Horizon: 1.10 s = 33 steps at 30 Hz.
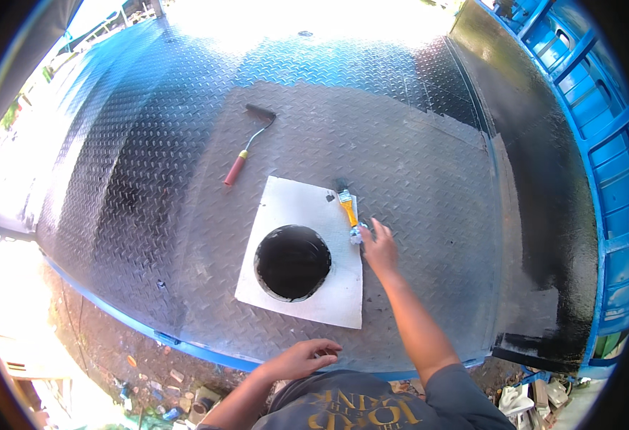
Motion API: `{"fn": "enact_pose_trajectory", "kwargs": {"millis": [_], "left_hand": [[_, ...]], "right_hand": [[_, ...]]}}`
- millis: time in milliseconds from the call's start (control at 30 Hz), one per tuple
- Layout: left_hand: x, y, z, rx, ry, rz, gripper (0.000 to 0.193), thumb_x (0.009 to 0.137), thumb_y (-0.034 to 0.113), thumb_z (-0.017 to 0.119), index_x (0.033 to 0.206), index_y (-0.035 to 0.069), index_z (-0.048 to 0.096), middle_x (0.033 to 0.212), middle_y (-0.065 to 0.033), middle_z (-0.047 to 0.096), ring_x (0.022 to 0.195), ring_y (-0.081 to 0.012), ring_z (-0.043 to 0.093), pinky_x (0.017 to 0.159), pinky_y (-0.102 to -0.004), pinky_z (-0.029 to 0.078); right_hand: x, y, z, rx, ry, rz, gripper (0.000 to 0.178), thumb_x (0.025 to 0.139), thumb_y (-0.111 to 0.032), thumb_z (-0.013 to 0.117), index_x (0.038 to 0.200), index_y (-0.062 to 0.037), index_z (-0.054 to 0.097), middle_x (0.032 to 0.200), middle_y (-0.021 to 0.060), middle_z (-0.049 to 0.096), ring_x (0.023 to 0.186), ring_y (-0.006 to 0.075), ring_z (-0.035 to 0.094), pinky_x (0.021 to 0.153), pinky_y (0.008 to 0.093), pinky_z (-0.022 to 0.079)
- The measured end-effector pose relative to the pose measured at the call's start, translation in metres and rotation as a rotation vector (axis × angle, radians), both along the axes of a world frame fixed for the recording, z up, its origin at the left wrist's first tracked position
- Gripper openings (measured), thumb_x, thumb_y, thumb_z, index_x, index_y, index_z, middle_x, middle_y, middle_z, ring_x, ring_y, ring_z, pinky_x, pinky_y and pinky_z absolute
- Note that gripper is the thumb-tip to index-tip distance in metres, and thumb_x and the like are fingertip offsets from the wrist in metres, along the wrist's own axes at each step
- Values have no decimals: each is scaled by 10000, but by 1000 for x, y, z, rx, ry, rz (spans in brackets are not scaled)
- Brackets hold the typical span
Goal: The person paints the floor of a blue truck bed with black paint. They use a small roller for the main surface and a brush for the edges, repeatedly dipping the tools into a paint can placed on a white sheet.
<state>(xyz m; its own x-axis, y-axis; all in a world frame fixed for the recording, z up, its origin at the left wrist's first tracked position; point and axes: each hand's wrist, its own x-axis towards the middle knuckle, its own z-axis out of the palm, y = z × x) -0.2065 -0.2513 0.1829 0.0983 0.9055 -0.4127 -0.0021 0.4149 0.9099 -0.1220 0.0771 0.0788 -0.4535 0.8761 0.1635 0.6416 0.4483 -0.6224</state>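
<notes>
A round container of black paint (293,263) stands on a white sheet of board (262,208) on the metal deck. A paintbrush (347,205) with a yellow handle lies over the sheet's right edge, its bristles pointing away from me. Crumpled whitish-blue material (357,233) is at the handle's near end. Beside that end my right hand (381,249) reaches out, fingers apart and nothing held; whether a fingertip touches the material I cannot tell. My left hand (305,359) hovers near the deck's front edge, fingers loosely bent and apart, with nothing in it.
A paint roller (251,143) with a red handle lies beyond the sheet to the left. Glossy black paint (142,172) covers the deck's left and far parts, around a dull grey patch (429,215). A blue metal side wall (612,150) rises at right. Rubble (175,394) lies below the front edge.
</notes>
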Motion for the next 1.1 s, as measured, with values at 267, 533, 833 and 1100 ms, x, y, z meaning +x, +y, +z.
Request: {"fn": "enact_pose_trajectory", "kwargs": {"millis": [267,533,833,1100], "left_hand": [[-237,69,32,283,625,582,291,1023,248,663,1150,-3,737,1023,-147,752,969,-207,699,874,-374,547],[-376,204,-58,-53,1379,612,441,916,388,752,1168,26,719,1186,-214,706,1151,-392,681,982,-499,547],[-397,236,-85,-204,1285,502,477,848,357,770,1157,5,681,1142,-224,732,1097,-410,717,935,-506,565],[-356,218,-35,82,1294,550,380,869,323,768,1036,-3,669,997,-202,737,974,-403,721,844,-507,543]], "right_hand": [[165,-109,37,-189,99,-22,379,1023,-226,687,1342,-24,652,1392,219,589,1106,336,683,851,386,585],[262,-245,40,-405,148,-310,301,1020,-147,642,1254,39,672,1294,195,616,809,226,716,728,342,593],[273,-290,53,-437,67,-390,302,1015,-147,651,1238,54,675,1221,188,643,828,239,727,733,340,605],[264,-288,68,-368,96,-298,338,1010,-248,658,1255,-19,701,1236,184,677,936,317,701,819,395,563]]}}
